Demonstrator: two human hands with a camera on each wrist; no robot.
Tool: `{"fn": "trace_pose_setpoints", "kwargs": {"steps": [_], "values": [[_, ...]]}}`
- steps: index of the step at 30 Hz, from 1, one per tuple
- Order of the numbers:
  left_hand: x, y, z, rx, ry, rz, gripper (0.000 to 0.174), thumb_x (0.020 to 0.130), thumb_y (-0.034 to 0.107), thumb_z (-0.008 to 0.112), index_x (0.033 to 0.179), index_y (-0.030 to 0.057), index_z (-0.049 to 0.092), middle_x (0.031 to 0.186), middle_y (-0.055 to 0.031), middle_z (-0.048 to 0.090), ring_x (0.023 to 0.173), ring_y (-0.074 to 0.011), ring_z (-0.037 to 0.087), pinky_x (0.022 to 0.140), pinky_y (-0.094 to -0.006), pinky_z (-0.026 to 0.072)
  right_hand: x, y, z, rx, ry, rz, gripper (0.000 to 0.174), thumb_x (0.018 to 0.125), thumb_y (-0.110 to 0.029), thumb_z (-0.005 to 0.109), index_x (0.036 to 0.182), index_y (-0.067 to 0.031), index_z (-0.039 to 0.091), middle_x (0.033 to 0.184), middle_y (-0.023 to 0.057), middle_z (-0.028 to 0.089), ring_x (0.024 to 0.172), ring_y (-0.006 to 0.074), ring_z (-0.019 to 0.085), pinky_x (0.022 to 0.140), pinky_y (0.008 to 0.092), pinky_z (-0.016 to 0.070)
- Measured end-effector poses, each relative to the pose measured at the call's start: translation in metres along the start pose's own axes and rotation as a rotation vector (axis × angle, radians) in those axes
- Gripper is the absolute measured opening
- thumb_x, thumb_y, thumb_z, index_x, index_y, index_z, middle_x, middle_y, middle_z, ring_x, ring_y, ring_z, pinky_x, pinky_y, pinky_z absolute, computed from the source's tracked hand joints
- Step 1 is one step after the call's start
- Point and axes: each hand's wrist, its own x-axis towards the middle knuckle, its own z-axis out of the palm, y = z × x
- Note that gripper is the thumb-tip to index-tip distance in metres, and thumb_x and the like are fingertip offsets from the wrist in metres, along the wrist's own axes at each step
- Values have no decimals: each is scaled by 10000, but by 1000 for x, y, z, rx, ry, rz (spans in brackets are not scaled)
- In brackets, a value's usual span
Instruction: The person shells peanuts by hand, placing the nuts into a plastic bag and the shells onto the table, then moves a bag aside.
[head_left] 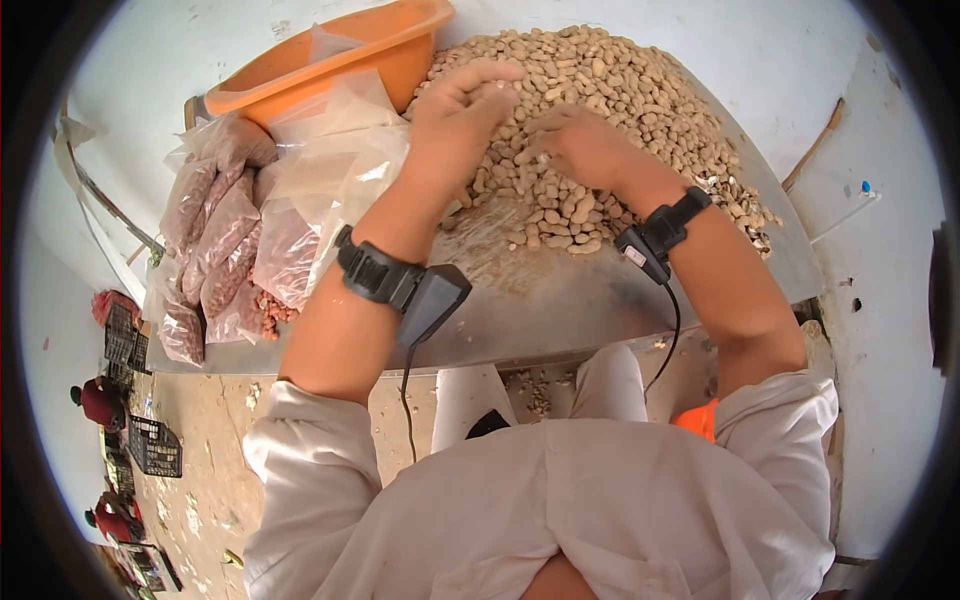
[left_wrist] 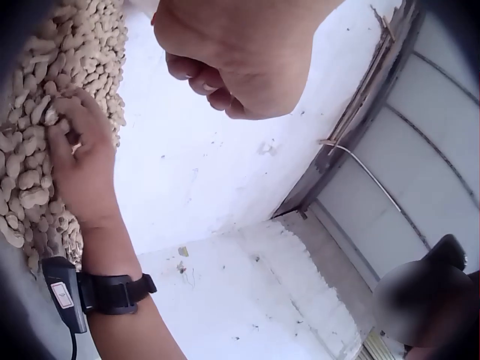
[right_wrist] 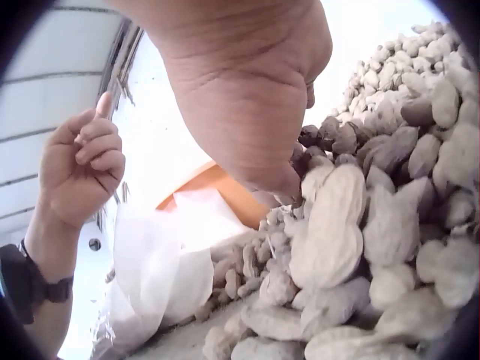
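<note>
Unshelled peanuts [head_left: 600, 85] lie in a large heap on the metal table. My left hand [head_left: 455, 125] is raised at the heap's left side; the right wrist view shows this hand [right_wrist: 82, 165] with most fingers curled and one finger pointing up, no object visible in it. Low at the heap's near side, my right hand [head_left: 590, 150] reaches among the peanuts. In the left wrist view, the right hand [left_wrist: 86, 165] has bent fingers and its fingertips pinch a peanut [left_wrist: 50, 116]. The right wrist view hides its fingertips behind the palm [right_wrist: 247, 105].
Clear bags of reddish kernels [head_left: 225, 225] are stacked at the left, beside empty-looking plastic bags [head_left: 340, 140]. An orange basin [head_left: 395, 65] stands behind them. Loose reddish kernels [head_left: 272, 312] lie near the table's front edge [head_left: 480, 358]. Crates [head_left: 155, 447] and people are at far left.
</note>
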Motion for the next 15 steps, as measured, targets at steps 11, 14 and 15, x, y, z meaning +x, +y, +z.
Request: {"fn": "trace_pose_setpoints", "kwargs": {"steps": [11, 14, 15], "values": [[-8, -69, 2, -316, -26, -201, 184, 847, 23, 535, 1009, -6, 617, 643, 31, 482, 574, -46, 405, 509, -185, 313, -41, -25, -51, 410, -190, 302, 200, 676, -53, 645, 875, -45, 625, 895, 120, 583, 844, 313, 564, 743, 385, 459], [-13, -73, 4, -241, -14, -141, 174, 866, 37, 520, 1007, 8, 619, 652, 34, 450, 556, -52, 350, 499, -185, 273, -42, -34, -41, 339, -167, 251, 184, 670, -36, 657, 846, -31, 602, 847, 117, 567, 823, 308, 558, 701, 378, 459], [-13, -74, 5, -234, -1, -155, 175, 867, 39, 521, 1009, 10, 619, 657, 35, 454, 560, -50, 354, 500, -185, 277, -40, -35, -34, 324, -139, 259, 175, 671, -33, 655, 836, -27, 597, 829, 118, 560, 816, 310, 556, 699, 382, 456]]}}
